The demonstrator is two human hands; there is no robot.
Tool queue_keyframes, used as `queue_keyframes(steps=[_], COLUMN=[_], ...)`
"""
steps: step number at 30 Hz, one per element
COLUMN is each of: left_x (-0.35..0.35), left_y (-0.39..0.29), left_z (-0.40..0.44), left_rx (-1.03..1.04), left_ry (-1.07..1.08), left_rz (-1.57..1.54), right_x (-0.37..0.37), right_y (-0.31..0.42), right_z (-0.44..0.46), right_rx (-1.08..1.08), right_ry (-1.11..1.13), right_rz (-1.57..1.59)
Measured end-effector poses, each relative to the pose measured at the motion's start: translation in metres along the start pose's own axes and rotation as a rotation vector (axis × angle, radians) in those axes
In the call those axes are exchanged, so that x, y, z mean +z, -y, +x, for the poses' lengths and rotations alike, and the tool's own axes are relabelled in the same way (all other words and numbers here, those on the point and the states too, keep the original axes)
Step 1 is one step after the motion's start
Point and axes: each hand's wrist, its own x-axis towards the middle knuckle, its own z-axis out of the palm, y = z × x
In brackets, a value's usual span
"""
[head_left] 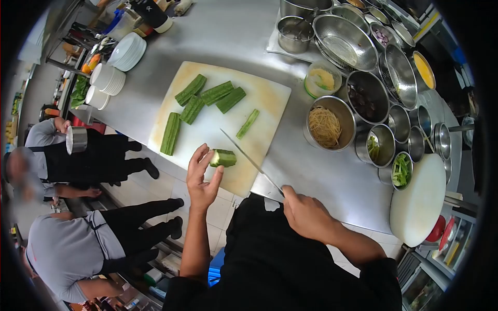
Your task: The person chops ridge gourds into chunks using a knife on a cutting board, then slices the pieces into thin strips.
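Observation:
My right hand is wrapped round the handle of a knife. The blade slants up and left over the white cutting board, its tip above the middle. My left hand has its fingers spread, thumb apart, at the left end of a short green cucumber-like piece with a pale cut end. Whether the fingertips touch it I cannot tell. Several ridged green pieces lie farther up the board, with a thin green strip to their right.
Right of the board stand a pot of pale shreds, a tub of yellow paste, a bowl of cut greens and several steel bowls. A round white board leans at the counter's right. Stacked white bowls and two people are at left.

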Motion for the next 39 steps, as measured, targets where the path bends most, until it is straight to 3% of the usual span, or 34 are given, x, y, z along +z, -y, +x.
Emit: queue_keyframes(steps=[2, 9, 31, 39], left_x=[0.007, 0.016, 0.013, 0.013], left_y=[-0.006, -0.012, -0.012, -0.01], left_z=[-0.001, -0.005, -0.006, -0.004], left_rx=[0.095, 0.078, 0.052, 0.126], left_ry=[-0.078, -0.145, -0.105, -0.122], left_rz=[0.141, 0.237, 0.215, 0.251], right_x=[-0.001, -0.009, 0.016, 0.02], right_y=[0.004, 0.013, 0.029, 0.04], right_z=[-0.01, -0.029, -0.035, -0.032], right_rx=[-0.045, -0.111, -0.117, -0.078], right_ry=[-0.014, -0.001, -0.117, -0.039], right_rz=[-0.061, -0.237, -0.359, -0.336])
